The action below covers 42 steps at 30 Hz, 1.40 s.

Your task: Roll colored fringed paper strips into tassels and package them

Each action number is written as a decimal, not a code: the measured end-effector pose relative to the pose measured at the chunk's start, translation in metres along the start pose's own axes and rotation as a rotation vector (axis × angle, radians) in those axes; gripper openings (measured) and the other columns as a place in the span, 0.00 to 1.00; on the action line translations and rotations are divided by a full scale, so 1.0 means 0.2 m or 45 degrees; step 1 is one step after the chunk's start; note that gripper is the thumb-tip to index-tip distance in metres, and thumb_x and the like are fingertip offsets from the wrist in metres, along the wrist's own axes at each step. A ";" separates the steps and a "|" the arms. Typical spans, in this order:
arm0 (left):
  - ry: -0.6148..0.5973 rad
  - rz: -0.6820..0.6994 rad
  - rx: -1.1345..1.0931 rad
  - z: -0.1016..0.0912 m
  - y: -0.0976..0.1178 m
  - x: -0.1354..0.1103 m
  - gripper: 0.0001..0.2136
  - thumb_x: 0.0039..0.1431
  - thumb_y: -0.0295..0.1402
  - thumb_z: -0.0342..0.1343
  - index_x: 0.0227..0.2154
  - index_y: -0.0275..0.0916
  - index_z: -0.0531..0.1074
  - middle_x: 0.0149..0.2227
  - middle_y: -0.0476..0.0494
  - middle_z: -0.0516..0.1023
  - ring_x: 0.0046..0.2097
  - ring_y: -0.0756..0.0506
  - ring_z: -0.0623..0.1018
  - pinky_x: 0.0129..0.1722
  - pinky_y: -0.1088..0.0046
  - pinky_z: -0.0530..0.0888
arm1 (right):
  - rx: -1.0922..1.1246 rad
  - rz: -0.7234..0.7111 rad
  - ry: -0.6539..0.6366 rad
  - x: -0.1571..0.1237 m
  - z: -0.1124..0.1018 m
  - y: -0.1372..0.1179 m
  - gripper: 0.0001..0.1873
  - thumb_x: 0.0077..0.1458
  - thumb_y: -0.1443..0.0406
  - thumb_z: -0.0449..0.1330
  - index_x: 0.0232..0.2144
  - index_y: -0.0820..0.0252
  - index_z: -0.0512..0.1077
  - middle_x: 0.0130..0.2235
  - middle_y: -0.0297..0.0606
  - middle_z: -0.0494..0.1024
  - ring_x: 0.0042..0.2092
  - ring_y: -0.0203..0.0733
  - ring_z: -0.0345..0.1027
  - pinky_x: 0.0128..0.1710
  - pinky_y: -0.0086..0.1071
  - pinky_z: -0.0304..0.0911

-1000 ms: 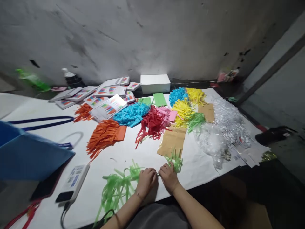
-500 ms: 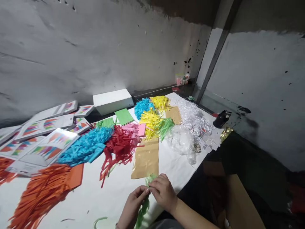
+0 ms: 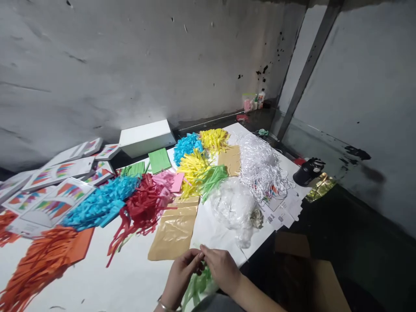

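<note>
Close together at the table's near edge, my left hand (image 3: pixel 183 271) and my right hand (image 3: pixel 222 269) both pinch a green paper tassel (image 3: pixel 199 284). Its loose strips hang below the fingers towards my lap. The pinched end is mostly hidden by my fingertips. Just beyond my hands lies a brown paper envelope (image 3: pixel 175 229). To its left are red tissue strips (image 3: pixel 143 206), and past its far end rest yellow tassels (image 3: pixel 191 169) and a light green tassel (image 3: pixel 212 180). A crumpled clear plastic bag (image 3: pixel 232 206) lies ahead of my right hand.
White strings (image 3: pixel 261 164) are heaped at the right, near a black bottle (image 3: pixel 307 170). Blue strips (image 3: pixel 104 199), orange tassels (image 3: pixel 48 260) and printed packs (image 3: pixel 55 203) cover the left. A white box (image 3: pixel 146 138) stands by the wall; a cardboard box (image 3: pixel 321 281) sits below right.
The view has shifted, so the table's things appear further left. My right fingertips have come closer to my left ones, and the light green end above them is now mostly out of sight.
</note>
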<state>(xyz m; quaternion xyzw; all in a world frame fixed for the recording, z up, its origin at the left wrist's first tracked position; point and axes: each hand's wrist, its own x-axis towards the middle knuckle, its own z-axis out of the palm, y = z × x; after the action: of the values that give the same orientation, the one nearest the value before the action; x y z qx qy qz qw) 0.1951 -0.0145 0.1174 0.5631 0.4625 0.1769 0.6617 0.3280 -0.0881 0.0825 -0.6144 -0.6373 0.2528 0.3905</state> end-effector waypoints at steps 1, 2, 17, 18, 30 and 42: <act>0.015 0.020 0.049 0.03 0.01 0.02 0.19 0.45 0.50 0.62 0.26 0.36 0.75 0.22 0.46 0.74 0.25 0.48 0.71 0.26 0.75 0.68 | -0.013 0.012 -0.033 -0.01 -0.02 0.03 0.24 0.59 0.71 0.48 0.58 0.60 0.62 0.37 0.40 0.79 0.36 0.41 0.74 0.36 0.28 0.68; 0.022 0.034 0.092 0.06 0.01 0.03 0.18 0.47 0.50 0.61 0.27 0.37 0.74 0.23 0.46 0.75 0.26 0.48 0.72 0.26 0.75 0.69 | -0.017 0.021 -0.066 -0.01 -0.04 0.06 0.25 0.58 0.72 0.49 0.59 0.60 0.61 0.38 0.40 0.80 0.37 0.42 0.74 0.36 0.28 0.67; 0.212 0.114 0.537 0.39 -0.04 0.45 0.14 0.57 0.44 0.52 0.32 0.38 0.74 0.27 0.47 0.76 0.27 0.48 0.74 0.28 0.74 0.70 | -0.073 0.279 -0.007 -0.16 -0.13 0.33 0.10 0.60 0.71 0.48 0.29 0.55 0.63 0.26 0.32 0.74 0.28 0.39 0.71 0.26 0.28 0.54; 0.191 0.184 0.734 0.42 -0.04 0.52 0.11 0.59 0.39 0.51 0.32 0.38 0.75 0.31 0.45 0.77 0.30 0.48 0.76 0.31 0.74 0.71 | -0.032 0.249 -0.027 -0.18 -0.13 0.33 0.10 0.60 0.72 0.48 0.29 0.55 0.63 0.26 0.31 0.74 0.28 0.39 0.70 0.25 0.28 0.54; 0.055 0.252 1.177 0.53 -0.14 0.75 0.06 0.53 0.23 0.52 0.31 0.38 0.72 0.36 0.44 0.74 0.36 0.46 0.75 0.35 0.72 0.67 | 0.024 0.265 -0.184 -0.25 -0.19 0.37 0.10 0.60 0.72 0.48 0.29 0.56 0.64 0.28 0.33 0.76 0.31 0.38 0.71 0.27 0.27 0.51; -0.050 0.070 0.260 0.38 -0.01 0.52 0.13 0.49 0.41 0.61 0.27 0.35 0.69 0.19 0.55 0.67 0.17 0.55 0.64 0.17 0.79 0.62 | 0.137 0.474 0.110 -0.12 -0.35 0.36 0.16 0.65 0.62 0.41 0.30 0.57 0.65 0.30 0.36 0.75 0.34 0.40 0.70 0.33 0.28 0.58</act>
<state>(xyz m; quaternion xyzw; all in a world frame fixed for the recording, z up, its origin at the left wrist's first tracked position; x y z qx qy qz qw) 0.3093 0.0189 0.0672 0.6432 0.4495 0.1360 0.6048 0.4244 -0.1135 0.0606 -0.7100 -0.4810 0.3278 0.3963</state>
